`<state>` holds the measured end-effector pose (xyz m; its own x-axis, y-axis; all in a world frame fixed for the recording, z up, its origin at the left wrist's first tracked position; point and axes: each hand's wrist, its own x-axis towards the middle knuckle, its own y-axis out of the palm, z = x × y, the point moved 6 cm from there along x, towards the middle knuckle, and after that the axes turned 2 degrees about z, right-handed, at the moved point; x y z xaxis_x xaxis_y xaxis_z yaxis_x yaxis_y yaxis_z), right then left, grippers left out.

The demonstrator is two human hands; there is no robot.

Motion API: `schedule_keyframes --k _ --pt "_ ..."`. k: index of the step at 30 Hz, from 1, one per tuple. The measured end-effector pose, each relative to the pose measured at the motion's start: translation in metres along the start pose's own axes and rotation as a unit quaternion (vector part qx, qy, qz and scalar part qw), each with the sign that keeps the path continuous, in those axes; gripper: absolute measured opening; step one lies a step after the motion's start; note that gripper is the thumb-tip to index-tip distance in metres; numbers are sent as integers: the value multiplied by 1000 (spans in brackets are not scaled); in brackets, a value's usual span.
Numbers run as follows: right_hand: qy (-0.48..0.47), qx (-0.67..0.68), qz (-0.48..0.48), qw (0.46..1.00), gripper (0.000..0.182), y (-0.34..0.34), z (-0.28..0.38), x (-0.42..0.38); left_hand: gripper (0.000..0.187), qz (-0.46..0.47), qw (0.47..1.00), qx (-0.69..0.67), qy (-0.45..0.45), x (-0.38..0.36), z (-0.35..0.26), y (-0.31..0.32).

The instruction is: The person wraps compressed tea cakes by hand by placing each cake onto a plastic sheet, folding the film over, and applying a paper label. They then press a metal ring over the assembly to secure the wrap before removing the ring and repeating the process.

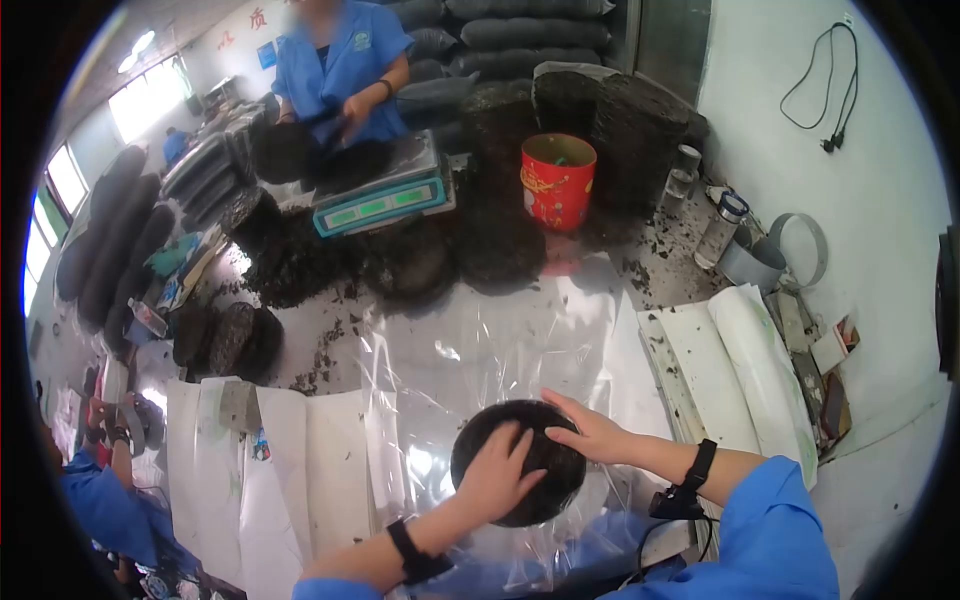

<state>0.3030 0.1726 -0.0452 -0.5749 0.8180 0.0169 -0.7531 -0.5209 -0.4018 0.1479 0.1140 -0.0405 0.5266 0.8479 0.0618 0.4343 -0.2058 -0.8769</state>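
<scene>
A round, dark pressed cake (518, 508) of leafy-looking material lies on a clear plastic sheet (480, 350) in front of me. My left hand (497, 474) rests on the top of the cake, its fingers spread. At the upper right edge of the cake is my right hand (590, 432), with thumb and index finger apart; the thumb reaches over the top and the other fingers are partly hidden. Both hands touch the cake.
Stacked white sheets (335, 450) lie left, more white sheets (735, 350) right. Beyond are dark cakes (405, 265), loose dark flakes (290, 265), a red tin (558, 190) and a digital scale (385, 205). A co-worker (340, 70) handles dark material there; another blue sleeve (110, 510) shows at lower left.
</scene>
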Motion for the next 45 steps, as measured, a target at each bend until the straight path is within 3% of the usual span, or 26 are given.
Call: schedule_keyframes --k 2,3,5,8,10,12,13,15,16,17,18,19,20,21,23,25,27,29,31,32,34,37,41,42,44,45 --pt "16 -53 -32 998 62 -28 -9 27 71 -20 992 -110 61 -4 -33 -31" --pt "36 -105 -65 992 59 -46 -15 46 74 39 978 -166 121 -14 -47 -28" --pt "50 -116 -185 975 55 -85 -53 102 71 121 968 -66 212 -39 -58 16" --pt "159 -86 -263 948 71 -134 -103 194 79 157 972 -45 172 -32 -66 -5" --pt "205 -41 -292 933 77 -134 -124 242 73 48 986 -74 140 -15 -51 -44" --pt "264 -206 -431 838 86 -135 -131 262 67 -35 997 -41 49 0 -15 -67" --pt "266 -207 -428 839 86 -129 -133 271 64 -72 996 -46 -1 5 7 -75" --pt "311 -257 -443 801 85 -123 -123 268 60 -43 974 -186 -125 -3 65 -39" --pt "338 -146 -388 845 78 -132 -117 265 51 -50 893 -408 -182 -4 72 -28" --pt "341 -149 -387 844 78 -139 -119 261 51 -49 892 -412 -182 -4 73 -25" --pt "265 26 -440 858 73 -145 -119 255 50 -50 898 -398 -181 -3 74 -23" --pt "178 199 -475 839 69 -148 -117 248 49 -50 904 -384 -180 -4 75 -22" --pt "172 243 -476 828 57 -148 -67 222 48 -58 909 -374 -176 -4 76 -21" --pt "177 238 -475 828 57 -152 -47 195 53 -33 925 -327 -191 -4 76 -21" --pt "17 460 -209 863 49 -137 -4 166 67 -172 945 -244 -133 -9 67 -44" --pt "96 440 -158 879 52 -111 40 96 76 -270 831 -479 -80 -14 60 -66" --pt "126 382 -136 905 57 -76 59 35 65 -319 655 -674 -123 -18 45 -87" --pt "136 309 -146 930 61 -44 52 -3 54 -239 690 -650 -211 -22 29 -79" --pt "109 295 -156 936 60 -26 38 -19 51 -280 709 -606 -228 -39 21 -61" --pt "83 171 -196 962 61 -26 38 -24 55 -281 687 -616 -265 -49 23 -49" --pt "-3 -35 -261 965 60 -22 50 -29 54 -294 678 -617 -271 -63 14 -47" --pt "17 -29 -202 979 56 -6 58 -30 53 -315 669 -618 -267 -78 9 -44" --pt "-75 -102 -241 962 52 -4 67 -38 53 -319 659 -617 -288 -80 19 -28" --pt "-12 80 -199 977 49 -1 78 -39 52 -315 675 -603 -285 -81 20 -25" --pt "1 154 -207 966 48 -2 69 -36 51 -312 698 -584 -273 -79 21 -30" --pt "13 222 -213 951 46 -3 62 -32 53 -317 655 -616 -303 -82 24 -28"
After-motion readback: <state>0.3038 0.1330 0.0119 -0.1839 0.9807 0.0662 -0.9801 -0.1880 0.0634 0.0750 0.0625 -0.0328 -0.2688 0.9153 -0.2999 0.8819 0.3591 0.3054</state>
